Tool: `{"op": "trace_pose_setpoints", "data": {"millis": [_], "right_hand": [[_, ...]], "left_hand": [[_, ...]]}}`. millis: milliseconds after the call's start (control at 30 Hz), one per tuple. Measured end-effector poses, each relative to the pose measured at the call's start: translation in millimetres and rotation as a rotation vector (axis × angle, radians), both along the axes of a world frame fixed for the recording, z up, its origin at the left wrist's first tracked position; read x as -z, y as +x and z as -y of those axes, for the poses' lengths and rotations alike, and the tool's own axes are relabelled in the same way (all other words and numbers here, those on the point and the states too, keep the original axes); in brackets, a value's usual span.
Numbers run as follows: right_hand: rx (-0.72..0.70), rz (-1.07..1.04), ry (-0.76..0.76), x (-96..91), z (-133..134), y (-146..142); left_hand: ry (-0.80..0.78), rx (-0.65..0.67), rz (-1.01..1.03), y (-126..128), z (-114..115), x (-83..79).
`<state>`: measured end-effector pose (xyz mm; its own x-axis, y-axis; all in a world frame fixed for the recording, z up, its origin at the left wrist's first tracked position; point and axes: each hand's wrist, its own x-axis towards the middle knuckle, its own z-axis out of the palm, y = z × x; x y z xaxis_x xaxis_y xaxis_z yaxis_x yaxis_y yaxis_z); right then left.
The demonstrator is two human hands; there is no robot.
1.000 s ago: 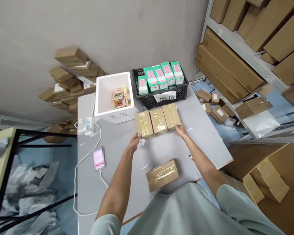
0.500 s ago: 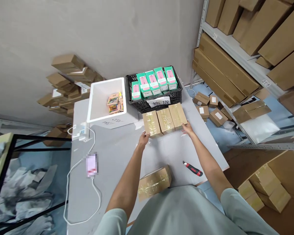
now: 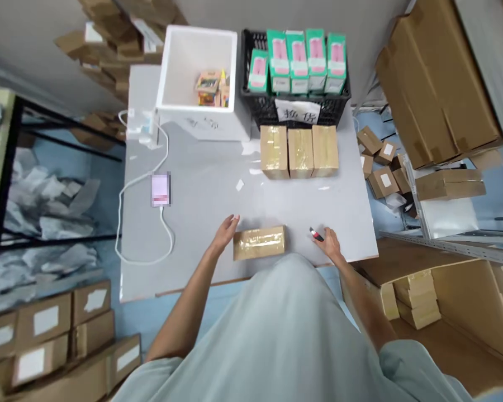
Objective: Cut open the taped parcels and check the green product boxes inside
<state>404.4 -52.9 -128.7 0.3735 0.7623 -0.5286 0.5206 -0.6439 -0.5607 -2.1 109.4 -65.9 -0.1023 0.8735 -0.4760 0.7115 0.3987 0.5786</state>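
My right hand point(image 3: 331, 244) is closed over a red and black utility knife point(image 3: 316, 234) on the table; its front end shows past my fingers, the rest is covered. My left hand point(image 3: 226, 230) is open and holds nothing, fingers stretched forward, just off the left end of a taped cardboard box point(image 3: 259, 243). That box lies lengthwise near the table's front edge, close to my body. Farther back, three taped cardboard boxes point(image 3: 300, 153) stand side by side in front of the black crate.
A black crate point(image 3: 272, 114) holds several green and pink boxes. Beside it stands a white foam box point(image 3: 201, 120) with small colourful packs inside. A phone point(image 3: 160, 190) on a white cable point(image 3: 119, 218) lies left. An open carton point(image 3: 478, 340) with boxes stands at lower right.
Both hands have left the three boxes and come back toward my body. My right hand has taken hold of the utility knife; my left is by the nearer box. The view has tilted down.
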Motion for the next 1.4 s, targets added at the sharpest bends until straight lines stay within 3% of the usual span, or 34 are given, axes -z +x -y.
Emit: {"op": "trace_pose_setpoints", "data": {"millis": [100,233,400,567,700,833,967,1400], "right_hand": [[-0.045,0.076,0.008,3.9,26.4,-6.9],[-0.09,0.117,-0.006,-0.9,10.9,-10.9],[-0.178,0.052,0.036,-21.2,-36.9,-23.5],[-0.317,-0.123,0.214,-61.8,-70.0,-55.8],[-0.646,0.036,0.233,-108.9,-79.8,-101.2],[-1.024,0.253,0.116,-140.8,-85.6,-157.3],[-1.231,0.373,-0.036,-147.0,-91.2,-198.6],[-1.231,0.489,-0.174,-154.1,-91.8,-226.4]], "left_hand": [[-0.081,-0.045,0.116,-36.4,51.9,3.1],[-0.045,0.115,0.305,-41.8,81.0,11.7],[0.114,0.346,0.33,-33.4,72.9,27.7],[0.153,0.423,0.419,-41.9,65.5,43.4],[0.158,0.461,0.482,-46.2,62.8,44.9],[0.143,0.505,0.509,-47.1,61.6,41.1],[0.152,0.516,0.58,-45.7,64.0,41.3],[0.202,0.504,0.7,-37.8,66.7,50.6]]}}
